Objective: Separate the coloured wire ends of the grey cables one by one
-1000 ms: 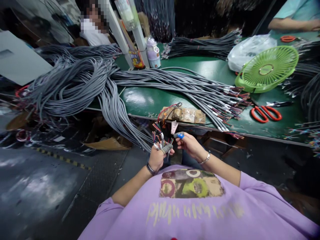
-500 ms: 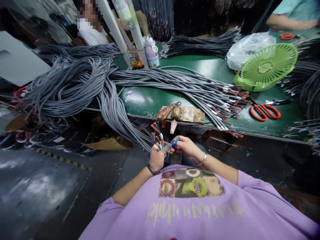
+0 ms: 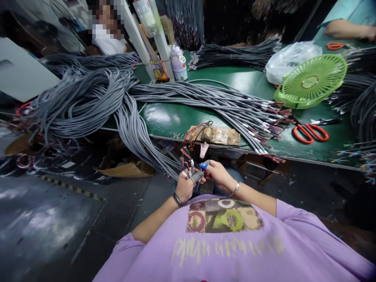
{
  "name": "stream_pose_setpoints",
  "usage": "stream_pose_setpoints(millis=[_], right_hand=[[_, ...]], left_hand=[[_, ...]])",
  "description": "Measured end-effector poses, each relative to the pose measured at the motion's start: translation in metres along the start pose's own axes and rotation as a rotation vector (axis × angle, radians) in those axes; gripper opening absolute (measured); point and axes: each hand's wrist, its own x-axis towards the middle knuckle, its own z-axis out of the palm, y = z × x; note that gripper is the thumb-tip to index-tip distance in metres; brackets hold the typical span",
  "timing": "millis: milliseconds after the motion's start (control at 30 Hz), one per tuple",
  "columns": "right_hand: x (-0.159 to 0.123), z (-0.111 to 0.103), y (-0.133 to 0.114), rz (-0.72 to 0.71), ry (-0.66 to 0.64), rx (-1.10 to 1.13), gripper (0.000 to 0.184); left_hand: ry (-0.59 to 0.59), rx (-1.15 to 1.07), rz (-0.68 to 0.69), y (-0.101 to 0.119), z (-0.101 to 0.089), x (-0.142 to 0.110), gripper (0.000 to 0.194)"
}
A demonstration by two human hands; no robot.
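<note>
In front of my lap, my left hand [image 3: 185,187] is closed around the ends of several grey cables [image 3: 164,162]. White bands and fanned-out coloured wires [image 3: 185,152] stick up from that fist. My left thumb wears a grey wrap. My right hand [image 3: 219,174] is pinched and meets the left hand at the cable ends. Between its fingertips shows a small blue piece [image 3: 203,166], whose kind I cannot make out; a grey wrap covers a finger there as well. What lies between the two hands is mostly hidden.
On the green table [image 3: 164,115] lie a long grey cable bundle [image 3: 205,96], a wooden block [image 3: 223,135] with wires, orange-handled scissors [image 3: 311,133], a green fan [image 3: 311,82], a plastic bag [image 3: 290,60] and a bottle [image 3: 178,62]. A co-worker's arm [image 3: 346,29] rests at the far right.
My right hand has shifted slightly left and closer to my left hand, with the blue piece still in its fingers. The co-worker's arm at the far right has moved a little.
</note>
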Motion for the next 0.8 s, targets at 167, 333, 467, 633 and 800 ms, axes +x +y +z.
stream_pose_setpoints(millis=[167, 333, 467, 633, 800], right_hand=[[-0.001, -0.011, -0.002, 0.087, -0.026, 0.042, 0.042], [-0.004, -0.012, -0.007, 0.043, -0.140, -0.054, 0.035], [-0.003, -0.010, -0.008, -0.025, -0.118, -0.115, 0.023], [-0.008, -0.012, -0.005, -0.023, -0.113, -0.168, 0.023], [-0.008, -0.010, -0.010, 0.039, -0.067, -0.050, 0.027]], left_hand=[[0.059, -0.034, -0.018, 0.002, -0.003, 0.002, 0.026], [0.046, -0.053, -0.024, 0.003, 0.000, 0.002, 0.026], [0.086, -0.034, -0.026, 0.003, 0.001, 0.003, 0.026], [0.228, -0.095, 0.031, 0.008, -0.004, 0.007, 0.025], [0.175, -0.078, 0.018, 0.011, -0.001, 0.004, 0.025]])
